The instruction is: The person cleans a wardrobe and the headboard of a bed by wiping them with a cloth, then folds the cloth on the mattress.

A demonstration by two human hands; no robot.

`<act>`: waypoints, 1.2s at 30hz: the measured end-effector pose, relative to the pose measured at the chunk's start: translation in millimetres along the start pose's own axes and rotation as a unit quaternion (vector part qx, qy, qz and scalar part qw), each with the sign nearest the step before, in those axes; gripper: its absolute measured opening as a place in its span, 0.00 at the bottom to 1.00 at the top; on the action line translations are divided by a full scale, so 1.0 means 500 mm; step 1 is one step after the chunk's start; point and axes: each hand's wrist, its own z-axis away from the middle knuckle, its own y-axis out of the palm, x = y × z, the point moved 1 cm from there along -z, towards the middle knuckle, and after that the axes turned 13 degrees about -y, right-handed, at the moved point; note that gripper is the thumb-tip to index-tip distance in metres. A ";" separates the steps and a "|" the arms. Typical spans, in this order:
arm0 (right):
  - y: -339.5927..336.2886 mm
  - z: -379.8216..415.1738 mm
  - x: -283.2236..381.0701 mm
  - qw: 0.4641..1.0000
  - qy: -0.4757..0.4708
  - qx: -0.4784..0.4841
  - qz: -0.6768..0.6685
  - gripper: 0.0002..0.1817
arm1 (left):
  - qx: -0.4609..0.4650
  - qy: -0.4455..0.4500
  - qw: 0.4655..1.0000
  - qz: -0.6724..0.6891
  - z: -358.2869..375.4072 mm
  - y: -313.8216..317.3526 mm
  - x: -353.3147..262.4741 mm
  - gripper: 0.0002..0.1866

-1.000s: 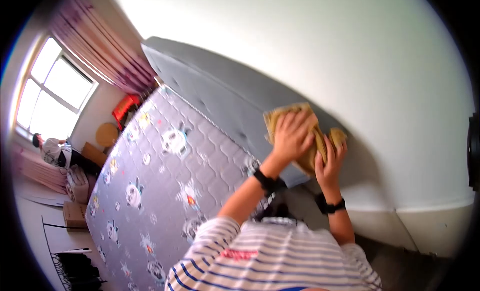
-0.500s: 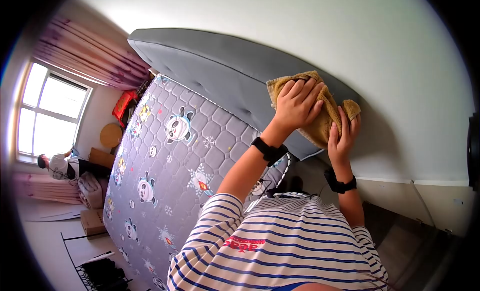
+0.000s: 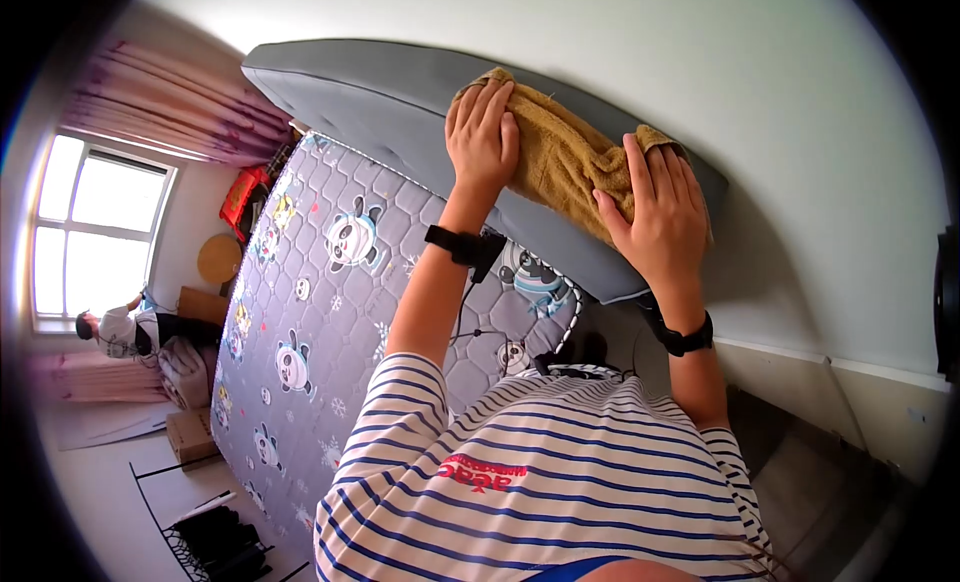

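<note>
A brown towel (image 3: pixel 560 152) lies stretched along the top of the grey padded headboard (image 3: pixel 360 92). My left hand (image 3: pixel 483 142) holds its far left end, the fingers bent over the cloth and the thumb along its near side. At the other end, my right hand (image 3: pixel 660 207) presses on the towel with its fingers over the cloth and the thumb apart. Part of the cloth is bunched beside the right thumb. Both wrists wear black bands.
A grey quilted mattress (image 3: pixel 330 312) with panda prints lies against the headboard. The white wall (image 3: pixel 800 182) rises behind it. Near the window (image 3: pixel 100 222), another person (image 3: pixel 125 332) stands by the curtain. A clothes rack (image 3: pixel 150 512) is at lower left.
My hands have moved apart, the left one going further left along the headboard. The towel, bunched between them before, is now spread out lengthwise.
</note>
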 end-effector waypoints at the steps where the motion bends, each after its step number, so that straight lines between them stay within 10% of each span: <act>1: -0.001 0.000 -0.002 1.000 -0.003 -0.002 -0.005 0.34 | -0.007 -0.003 1.000 0.014 0.000 0.002 0.001 0.19; 12: -0.024 0.014 -0.014 0.988 -0.044 -0.060 -0.134 0.30 | 0.006 0.032 0.999 0.013 -0.009 -0.019 0.006 0.21; 17: -0.124 0.048 -0.088 0.857 0.182 -0.219 -0.428 0.28 | 0.092 0.100 0.991 0.008 0.010 -0.192 0.011 0.28; 22: -0.215 0.055 -0.110 0.864 0.212 -0.215 -0.402 0.25 | 0.046 0.033 0.994 0.090 0.042 -0.308 -0.017 0.27; 25: -0.221 0.071 -0.142 0.877 0.233 -0.177 -0.380 0.21 | 0.033 -0.240 0.852 0.464 0.058 -0.310 -0.057 0.23; 33: -0.251 0.138 -0.136 0.920 0.205 -0.103 -0.319 0.14 | -0.040 -0.233 0.955 0.181 0.165 -0.241 -0.048 0.16; 36: -0.250 0.190 -0.118 0.928 0.169 -0.188 -0.273 0.13 | -0.081 -0.165 0.940 0.288 0.192 -0.219 -0.031 0.17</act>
